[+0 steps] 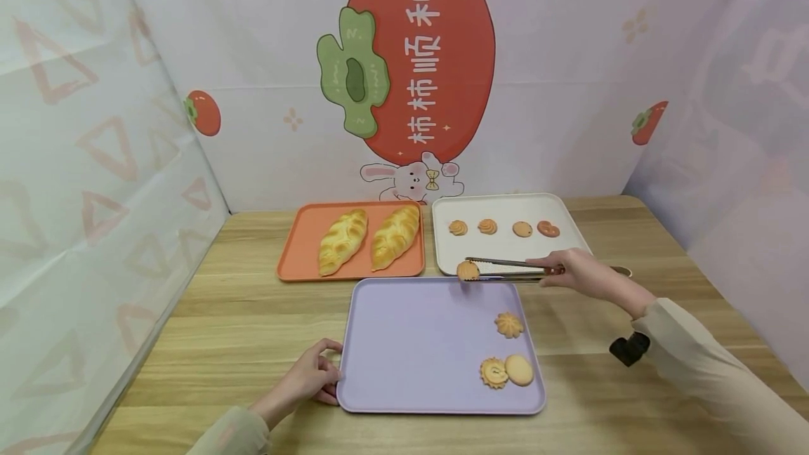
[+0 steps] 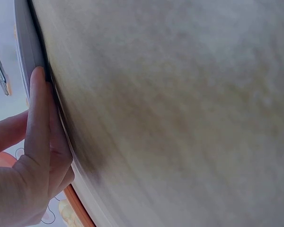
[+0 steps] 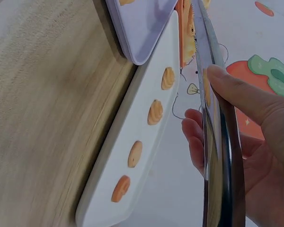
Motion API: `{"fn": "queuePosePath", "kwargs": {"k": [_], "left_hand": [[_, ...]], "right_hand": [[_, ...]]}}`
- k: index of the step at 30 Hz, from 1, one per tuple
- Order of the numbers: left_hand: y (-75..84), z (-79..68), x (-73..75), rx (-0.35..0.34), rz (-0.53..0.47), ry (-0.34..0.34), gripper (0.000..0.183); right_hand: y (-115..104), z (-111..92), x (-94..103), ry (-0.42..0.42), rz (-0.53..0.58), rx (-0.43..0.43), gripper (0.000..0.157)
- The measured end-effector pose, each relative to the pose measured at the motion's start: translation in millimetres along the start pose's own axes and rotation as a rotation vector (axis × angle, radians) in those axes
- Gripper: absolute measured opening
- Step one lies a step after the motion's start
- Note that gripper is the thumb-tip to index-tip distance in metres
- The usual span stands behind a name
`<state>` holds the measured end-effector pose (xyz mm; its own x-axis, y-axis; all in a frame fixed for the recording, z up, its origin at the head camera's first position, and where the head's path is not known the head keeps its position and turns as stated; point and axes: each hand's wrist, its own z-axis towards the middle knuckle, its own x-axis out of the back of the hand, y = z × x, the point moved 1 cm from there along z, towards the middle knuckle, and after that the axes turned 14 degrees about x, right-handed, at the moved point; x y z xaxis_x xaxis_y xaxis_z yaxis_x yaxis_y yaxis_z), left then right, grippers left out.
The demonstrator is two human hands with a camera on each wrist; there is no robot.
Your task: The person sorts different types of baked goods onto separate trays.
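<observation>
My right hand grips a pair of metal tongs, thumb along one arm of them in the right wrist view. A round brown cookie sits between the tong tips, over the near edge of the white tray and the far rim of the lilac tray. My left hand touches the lilac tray's left edge, its fingers lying against the outer side in the left wrist view. On that tray's right side lie a flower-shaped cookie, a scalloped round cookie and a smooth oval cookie.
In the white tray stand two swirl cookies, a round cookie and a pretzel-shaped one. An orange tray at the back left bears two bread loaves. Printed cloth walls enclose the wooden table.
</observation>
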<state>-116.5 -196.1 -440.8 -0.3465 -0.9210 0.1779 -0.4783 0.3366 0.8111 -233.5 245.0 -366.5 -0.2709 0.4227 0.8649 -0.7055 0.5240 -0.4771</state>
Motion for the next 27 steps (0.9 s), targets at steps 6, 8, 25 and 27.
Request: {"fn": "queuePosePath", "kwargs": {"k": [6, 8, 25, 27], "left_hand": [[-0.4, -0.4, 0.2, 0.002, 0.003, 0.009, 0.043], [-1.0, -0.3, 0.0, 0.006, 0.000, 0.011, 0.043], [-1.8, 0.4, -0.5, -0.002, -0.005, 0.009, 0.043], [-1.7, 0.4, -0.5, -0.005, -0.004, 0.007, 0.043]], "right_hand": [[9.1, 9.6, -0.7, 0.016, -0.044, -0.036, 0.040], [12.1, 11.8, -1.4, 0.015, -0.052, -0.046, 0.040], [31.0, 25.4, -8.2, 0.033, -0.048, -0.040, 0.040], [32.3, 27.0, -9.1, 0.034, -0.038, -0.047, 0.041]]}}
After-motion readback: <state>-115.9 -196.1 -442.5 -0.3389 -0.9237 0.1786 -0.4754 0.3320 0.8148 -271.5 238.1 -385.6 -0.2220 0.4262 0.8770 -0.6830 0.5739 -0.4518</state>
